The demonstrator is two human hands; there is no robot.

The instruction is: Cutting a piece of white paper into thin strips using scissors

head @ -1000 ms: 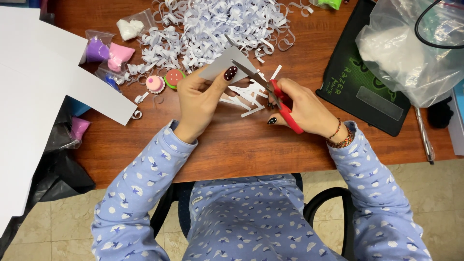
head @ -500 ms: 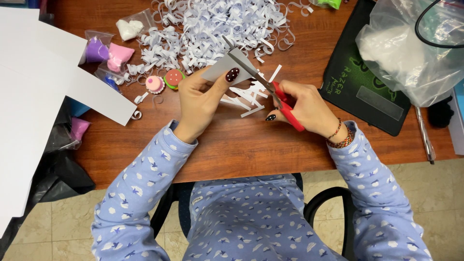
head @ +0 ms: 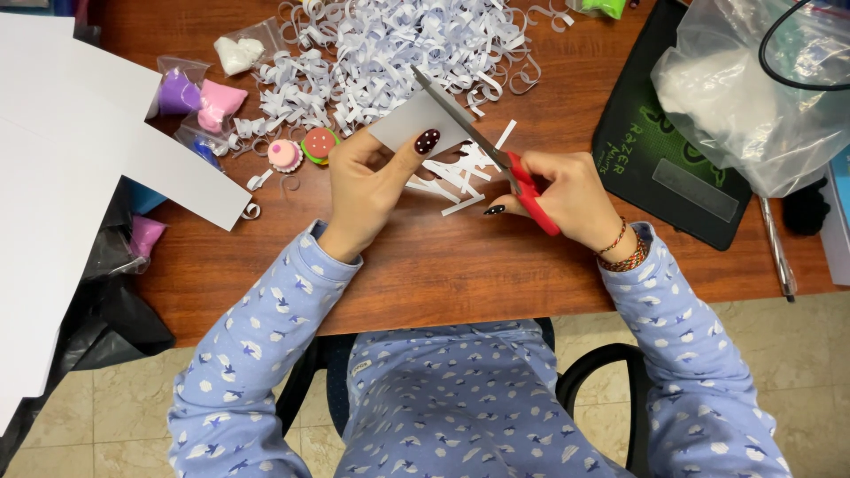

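Since a second ago the scissors (head: 496, 152) have moved further along the small white paper piece (head: 416, 121), and the blades, which were apart, now look nearly closed along its right edge, so one more strip seems almost cut off. The right hand (head: 553, 195) is clenched around the red handles. The left hand (head: 376, 177) grasps the paper piece from below, pinched between thumb and fingers, and holds it above the wooden counter (head: 443, 265). Loose strips (head: 456, 177) lie just under the hands, and a big heap of curled paper strips (head: 398, 53) lies behind. I cannot tell exactly if the blades touch fully.
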